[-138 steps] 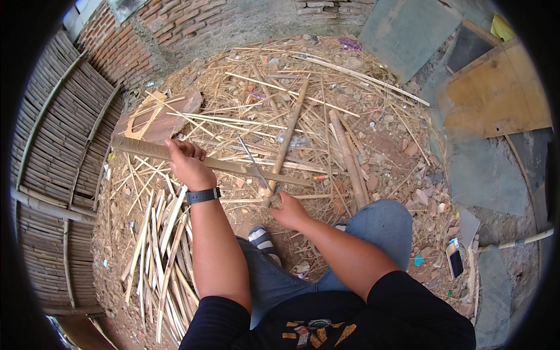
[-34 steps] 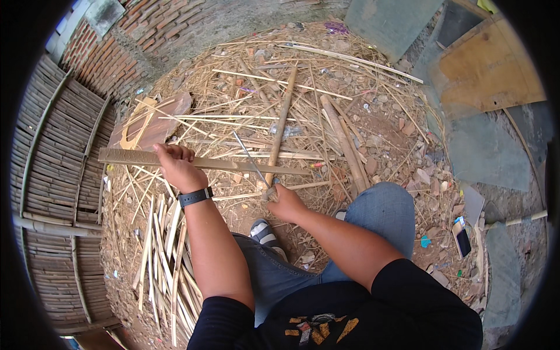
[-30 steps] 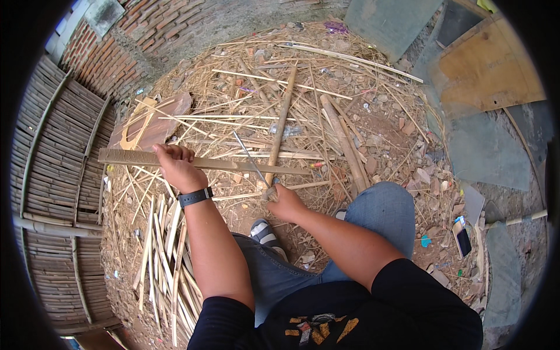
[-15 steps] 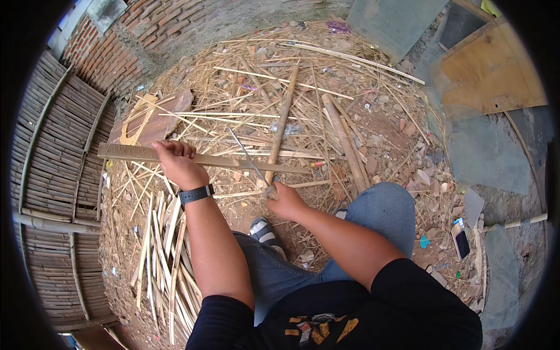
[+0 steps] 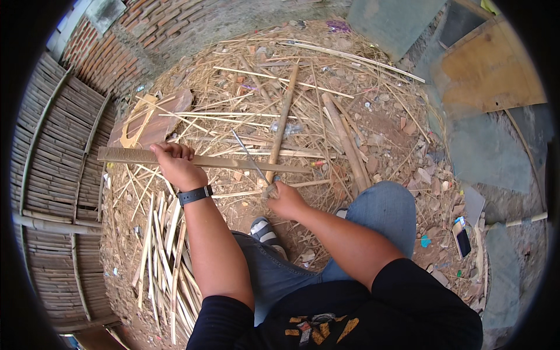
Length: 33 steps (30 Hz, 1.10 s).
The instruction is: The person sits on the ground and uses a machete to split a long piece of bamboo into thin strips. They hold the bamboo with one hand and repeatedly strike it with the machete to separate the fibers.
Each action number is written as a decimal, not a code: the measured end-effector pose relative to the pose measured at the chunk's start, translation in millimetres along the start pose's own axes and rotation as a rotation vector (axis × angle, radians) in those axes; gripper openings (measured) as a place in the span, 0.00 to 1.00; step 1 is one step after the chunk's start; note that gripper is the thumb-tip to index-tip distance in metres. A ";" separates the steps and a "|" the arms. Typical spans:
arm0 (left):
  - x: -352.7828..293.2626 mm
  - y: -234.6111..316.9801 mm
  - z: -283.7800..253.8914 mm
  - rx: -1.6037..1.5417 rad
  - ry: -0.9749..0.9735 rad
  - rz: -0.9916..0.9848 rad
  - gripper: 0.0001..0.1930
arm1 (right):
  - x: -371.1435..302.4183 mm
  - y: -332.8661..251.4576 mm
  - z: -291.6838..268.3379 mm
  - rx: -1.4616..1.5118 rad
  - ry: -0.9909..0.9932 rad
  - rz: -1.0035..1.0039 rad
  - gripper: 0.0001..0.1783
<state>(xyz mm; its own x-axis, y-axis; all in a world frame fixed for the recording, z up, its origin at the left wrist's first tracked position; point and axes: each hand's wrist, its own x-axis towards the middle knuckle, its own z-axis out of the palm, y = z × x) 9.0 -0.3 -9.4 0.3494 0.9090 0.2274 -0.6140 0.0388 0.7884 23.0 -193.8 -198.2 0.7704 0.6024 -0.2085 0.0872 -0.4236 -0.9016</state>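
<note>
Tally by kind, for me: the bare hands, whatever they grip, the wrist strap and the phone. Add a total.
Left hand and right hand: 2
Slat, in the left: 1
Knife, in the right: 1
Wrist strap: 1
Phone: 1
Total: 6

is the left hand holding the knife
No, the left hand holds the bamboo strip, while the right hand holds the knife.
</note>
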 end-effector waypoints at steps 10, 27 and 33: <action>-2.1 -1.4 2.9 -0.007 -0.019 0.011 0.20 | -3.6 -7.5 -6.7 -0.019 -0.026 0.027 0.27; -3.7 -1.4 4.0 0.008 -0.007 0.018 0.20 | -4.5 -5.9 -3.5 -0.043 -0.004 0.023 0.26; -2.9 -1.8 2.7 0.014 -0.001 0.021 0.19 | -5.1 -9.6 -6.1 -0.063 -0.034 0.036 0.26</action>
<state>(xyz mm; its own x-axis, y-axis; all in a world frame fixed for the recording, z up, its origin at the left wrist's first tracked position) 11.0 -4.1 -9.9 0.3371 0.9091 0.2448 -0.6110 0.0134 0.7915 22.1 -196.9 -186.1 0.7520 0.6081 -0.2542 0.1001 -0.4865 -0.8679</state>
